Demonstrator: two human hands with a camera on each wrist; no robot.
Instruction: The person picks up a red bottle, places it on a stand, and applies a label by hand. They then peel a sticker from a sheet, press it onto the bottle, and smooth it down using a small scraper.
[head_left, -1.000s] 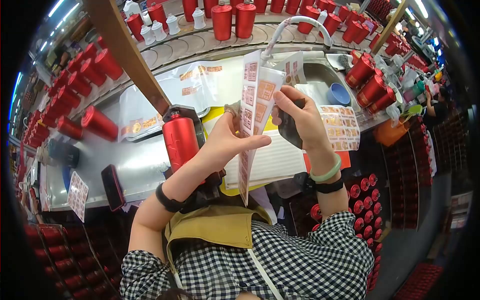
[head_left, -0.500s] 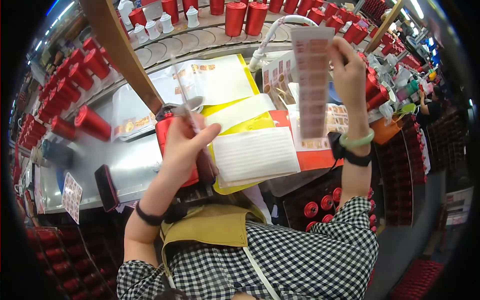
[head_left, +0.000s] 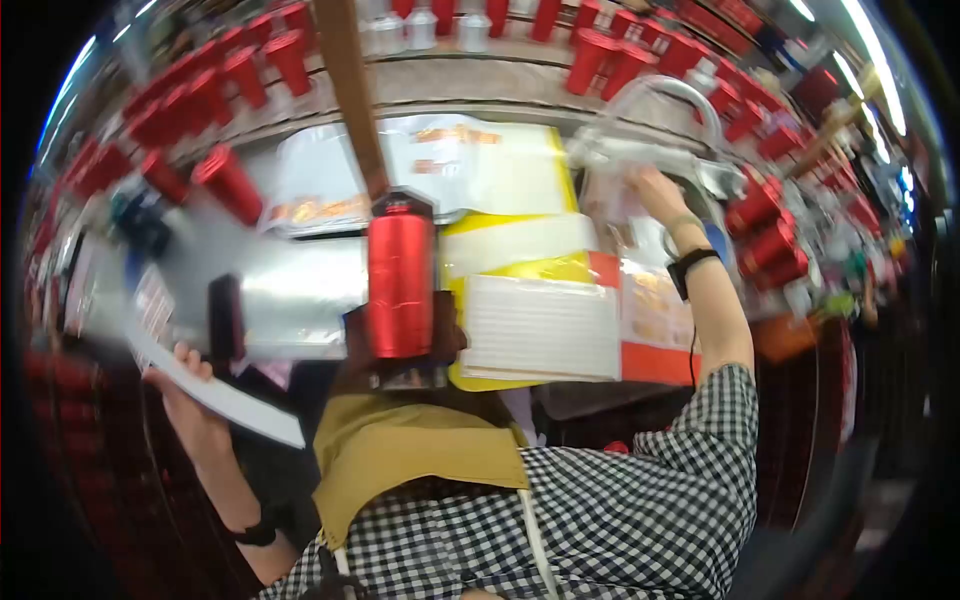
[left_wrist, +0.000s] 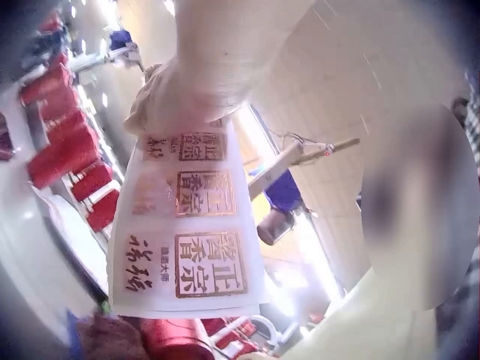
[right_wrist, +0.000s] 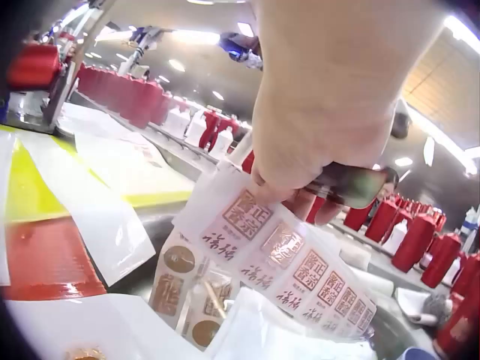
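Out at the far left of the bench, my left hand [head_left: 195, 405] holds a white label sheet [head_left: 225, 395] that shows nearly edge-on. The left wrist view shows gold square seals and dark script on this sheet [left_wrist: 191, 217]. My right hand [head_left: 655, 195] reaches over the sink at the back right. Its fingers pinch the upper edge of a label strip [right_wrist: 281, 251], which slants down over other gold labels [right_wrist: 180, 266]. By the right palm shows a dark glossy oval thing [right_wrist: 349, 186]. A red bottle [head_left: 400, 285] lies in a dark holder between the hands.
White papers [head_left: 540, 325] lie on a yellow folder [head_left: 455, 375] in the middle. Beside them sits a red sheet [head_left: 655, 365] with labels on top. A wooden post [head_left: 350, 95] rises behind the bottle. Red bottles [head_left: 595, 60] line the conveyor. A phone [head_left: 226, 315] lies at left.
The sheets, together one second ago, are apart. My left hand has swung to the far left with one sheet; my right hand has lowered the other over the sink. The head view has turned.
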